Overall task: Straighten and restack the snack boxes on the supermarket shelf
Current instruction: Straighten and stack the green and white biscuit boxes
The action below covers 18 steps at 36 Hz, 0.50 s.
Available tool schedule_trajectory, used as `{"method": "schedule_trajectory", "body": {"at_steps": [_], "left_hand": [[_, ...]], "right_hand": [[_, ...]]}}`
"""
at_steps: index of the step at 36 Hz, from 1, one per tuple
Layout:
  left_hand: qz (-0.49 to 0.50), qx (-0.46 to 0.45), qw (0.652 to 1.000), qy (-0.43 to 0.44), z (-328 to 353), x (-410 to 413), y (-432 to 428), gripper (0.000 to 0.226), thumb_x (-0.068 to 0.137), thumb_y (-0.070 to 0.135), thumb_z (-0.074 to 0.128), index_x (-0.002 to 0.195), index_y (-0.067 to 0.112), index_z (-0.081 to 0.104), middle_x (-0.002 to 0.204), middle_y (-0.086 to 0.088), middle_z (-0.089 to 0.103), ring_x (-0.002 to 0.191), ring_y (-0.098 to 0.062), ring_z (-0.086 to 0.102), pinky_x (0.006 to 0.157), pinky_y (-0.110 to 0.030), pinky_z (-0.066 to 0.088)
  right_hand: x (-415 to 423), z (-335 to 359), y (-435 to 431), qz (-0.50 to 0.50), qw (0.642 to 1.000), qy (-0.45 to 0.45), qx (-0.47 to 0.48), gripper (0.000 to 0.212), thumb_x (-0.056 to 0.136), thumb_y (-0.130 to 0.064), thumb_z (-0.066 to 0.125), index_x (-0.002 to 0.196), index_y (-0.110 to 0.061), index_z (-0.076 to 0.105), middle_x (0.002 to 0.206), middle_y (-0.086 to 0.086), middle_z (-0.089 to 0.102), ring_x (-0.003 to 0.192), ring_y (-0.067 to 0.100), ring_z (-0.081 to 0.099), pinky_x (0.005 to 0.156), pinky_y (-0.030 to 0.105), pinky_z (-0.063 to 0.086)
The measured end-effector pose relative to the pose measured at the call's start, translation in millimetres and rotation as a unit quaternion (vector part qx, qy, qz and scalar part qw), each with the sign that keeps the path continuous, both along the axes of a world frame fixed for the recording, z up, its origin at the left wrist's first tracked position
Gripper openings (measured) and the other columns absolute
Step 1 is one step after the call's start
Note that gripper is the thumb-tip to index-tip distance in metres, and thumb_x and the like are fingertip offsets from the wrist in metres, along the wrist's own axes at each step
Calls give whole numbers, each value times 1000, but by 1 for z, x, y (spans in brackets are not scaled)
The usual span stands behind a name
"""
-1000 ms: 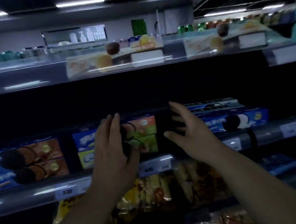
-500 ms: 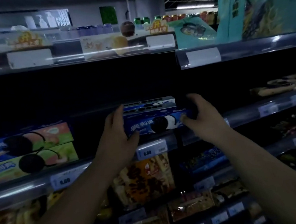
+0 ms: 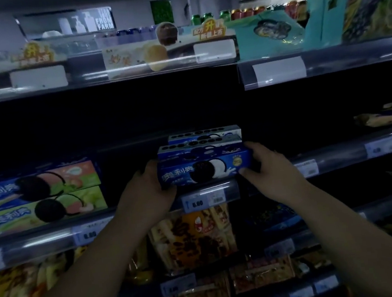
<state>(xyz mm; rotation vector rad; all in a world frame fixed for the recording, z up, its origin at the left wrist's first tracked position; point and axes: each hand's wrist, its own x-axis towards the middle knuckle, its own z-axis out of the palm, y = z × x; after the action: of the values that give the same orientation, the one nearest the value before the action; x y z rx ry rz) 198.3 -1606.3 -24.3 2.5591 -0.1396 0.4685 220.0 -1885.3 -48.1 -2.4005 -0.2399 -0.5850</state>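
Front blue box (image 3: 204, 169): long axis left to right along the shelf edge; printed face turned outward toward the camera; sits at the front of the middle shelf (image 3: 336, 155), just above a price tag (image 3: 204, 200)
Left hand (image 3: 148, 189): wrapped round the box's left end; thumb low at the front corner, fingers hidden behind the carton
Right hand (image 3: 269, 167): clasped on the right end; fingertips on the front lower corner, thumb over the top
Boxes behind (image 3: 203, 135): two more blue cartons stepped up behind the held one, same left-to-right lie; only tops and a strip of face visible
Green and pink boxes (image 3: 40, 198): two stacked flat to the left, well apart from the blue ones, faces outward; cut off at the left edge
Shelf recess: very dark; back wall and box depth not readable
Lower shelves: snack bags (image 3: 194, 238) below the tag; print blurred, partly hidden by both forearms
Top shelf: pale cartons (image 3: 137, 57) and a teal pack (image 3: 272, 31), hazy behind the rail
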Motion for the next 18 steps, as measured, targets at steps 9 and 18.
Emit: {"method": "schedule_trajectory", "body": {"at_steps": [9,18], "left_hand": [[-2,116,985,-130,0,-16,8,61,79,47,58,129,14,51,141,-14,44,131,-35,39,105,-48,38],[-47,165,975,-142,-9,-12,2,61,78,35,60,138,22,52,134,-6,59,124,-29,53,107,-57,37]], "right_hand": [[1,16,11,86,992,40,81,45,90,-43,62,133,-33,50,124,-13,54,115,3,48,87,22,40],[72,46,-9,96,981,100,134,47,82,-6,73,122,-26,60,119,1,66,105,17,63,98,36,50]]}}
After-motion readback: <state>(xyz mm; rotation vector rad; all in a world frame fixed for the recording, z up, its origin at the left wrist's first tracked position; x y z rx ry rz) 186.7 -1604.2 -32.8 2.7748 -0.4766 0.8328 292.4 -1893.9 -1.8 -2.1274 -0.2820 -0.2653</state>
